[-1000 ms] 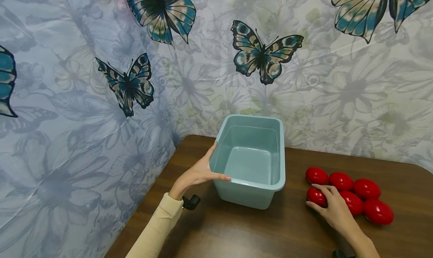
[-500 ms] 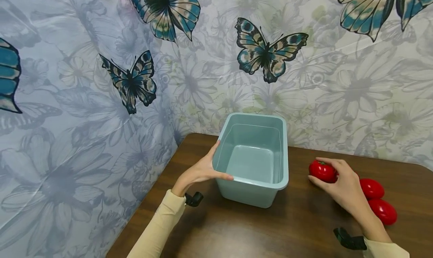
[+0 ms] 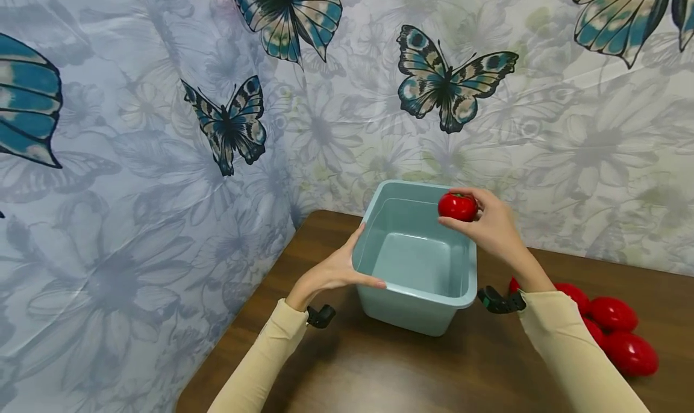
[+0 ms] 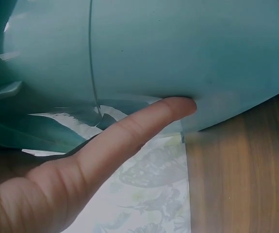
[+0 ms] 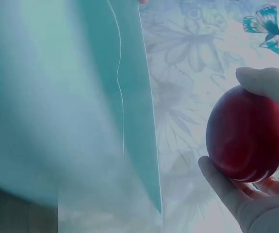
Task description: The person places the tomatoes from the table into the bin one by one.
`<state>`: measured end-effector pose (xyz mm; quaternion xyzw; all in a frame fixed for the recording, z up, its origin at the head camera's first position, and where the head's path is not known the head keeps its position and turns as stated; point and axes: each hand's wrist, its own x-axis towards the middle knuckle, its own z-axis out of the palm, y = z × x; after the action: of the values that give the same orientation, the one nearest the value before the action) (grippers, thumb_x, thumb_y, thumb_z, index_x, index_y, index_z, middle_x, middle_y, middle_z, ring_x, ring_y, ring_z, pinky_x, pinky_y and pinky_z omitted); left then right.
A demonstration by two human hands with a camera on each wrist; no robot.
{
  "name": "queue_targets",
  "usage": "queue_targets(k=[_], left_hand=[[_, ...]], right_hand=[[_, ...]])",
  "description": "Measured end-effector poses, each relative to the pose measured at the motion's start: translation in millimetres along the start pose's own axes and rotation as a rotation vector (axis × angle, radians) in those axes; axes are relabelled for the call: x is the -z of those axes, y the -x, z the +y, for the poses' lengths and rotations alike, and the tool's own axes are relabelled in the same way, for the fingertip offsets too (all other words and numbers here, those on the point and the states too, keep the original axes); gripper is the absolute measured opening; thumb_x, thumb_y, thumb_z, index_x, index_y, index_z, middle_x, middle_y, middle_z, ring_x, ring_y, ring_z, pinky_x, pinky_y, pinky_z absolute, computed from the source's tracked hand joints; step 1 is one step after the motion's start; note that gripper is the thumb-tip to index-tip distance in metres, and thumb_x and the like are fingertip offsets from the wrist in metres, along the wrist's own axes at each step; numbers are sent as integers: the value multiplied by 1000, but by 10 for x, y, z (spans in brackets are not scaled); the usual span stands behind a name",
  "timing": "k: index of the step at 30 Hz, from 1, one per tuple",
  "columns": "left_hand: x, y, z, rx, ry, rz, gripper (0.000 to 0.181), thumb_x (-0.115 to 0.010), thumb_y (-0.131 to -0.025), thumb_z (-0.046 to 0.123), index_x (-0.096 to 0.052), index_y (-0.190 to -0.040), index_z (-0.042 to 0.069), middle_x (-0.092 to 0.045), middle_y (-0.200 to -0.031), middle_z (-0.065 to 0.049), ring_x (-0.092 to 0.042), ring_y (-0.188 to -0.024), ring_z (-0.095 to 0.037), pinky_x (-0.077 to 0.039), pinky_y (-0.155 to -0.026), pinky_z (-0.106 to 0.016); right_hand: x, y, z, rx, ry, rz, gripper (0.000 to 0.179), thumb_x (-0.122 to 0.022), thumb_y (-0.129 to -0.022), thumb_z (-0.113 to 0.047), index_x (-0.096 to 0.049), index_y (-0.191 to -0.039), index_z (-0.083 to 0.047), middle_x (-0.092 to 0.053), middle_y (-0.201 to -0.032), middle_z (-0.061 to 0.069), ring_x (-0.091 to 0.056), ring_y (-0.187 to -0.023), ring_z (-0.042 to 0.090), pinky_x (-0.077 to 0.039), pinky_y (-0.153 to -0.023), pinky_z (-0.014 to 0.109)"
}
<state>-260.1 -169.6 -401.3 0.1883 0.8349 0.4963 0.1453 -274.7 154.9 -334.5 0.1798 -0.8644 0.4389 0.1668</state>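
Tomato (image 3: 457, 208) pinched in our right hand (image 3: 492, 225) looks slick, could slip outside the tub (image 3: 403, 313) if we loosen early; left hand (image 3: 335, 273) rests spread on its edge.

The round tomato (image 3: 455, 208) is coloured red, the rectangular plastic tub (image 3: 406, 318) pale teal, the wood-grained counter (image 3: 390, 383) brown; the grey floral wall (image 3: 336, 151) is butterfly-printed in teal.

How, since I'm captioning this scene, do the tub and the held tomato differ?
The tub is larger and blue-green; the tomato is smaller and red. The tub is boxy and open-topped, the tomato rounded. The tub stands on the table; the right hand holds the tomato. Both look glossy.
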Motion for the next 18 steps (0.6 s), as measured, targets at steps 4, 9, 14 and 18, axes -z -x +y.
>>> queue_targets(k=[4, 9, 14, 18], left_hand=[[-2, -8, 2, -3, -19, 2, 145, -97, -69, 49, 8, -169, 32, -2, -175, -2, -21, -157, -32, -31, -119, -60], [9, -2, -1, -1, 1, 7, 145, -98, -69, 46, 7, -169, 32, -4, -175, -3, -23, -156, -31, -31, -120, -59], [11, -10, -8, -8, 39, -2, 143, -98, -72, 38, 8, -169, 31, -4, -175, -3, -22, -156, -30, -29, -121, -57], [12, -9, -9, -7, 33, -1, 143, -98, -73, 37, 7, -169, 30, -3, -175, -3, -21, -156, -30, -29, -121, -57]], right_hand=[[-83, -159, -39, -25, -11, -32, 59, -84, -91, -22, -61, -142, -4, -57, -140, 24, -57, -119, 45, -57, -90, 55], [-161, -270, -81, -18, -15, -57, 59, -84, -91, -21, -60, -142, -2, -58, -138, 26, -58, -117, 45, -56, -92, 59], [-216, -297, -93, -7, -5, -70, 58, -85, -90, -16, -60, -140, -1, -58, -138, 26, -58, -119, 45, -55, -94, 61], [-237, -292, -86, -3, 12, -80, 58, -85, -89, -16, -60, -140, -1, -57, -139, 27, -57, -120, 46, -54, -96, 62]])
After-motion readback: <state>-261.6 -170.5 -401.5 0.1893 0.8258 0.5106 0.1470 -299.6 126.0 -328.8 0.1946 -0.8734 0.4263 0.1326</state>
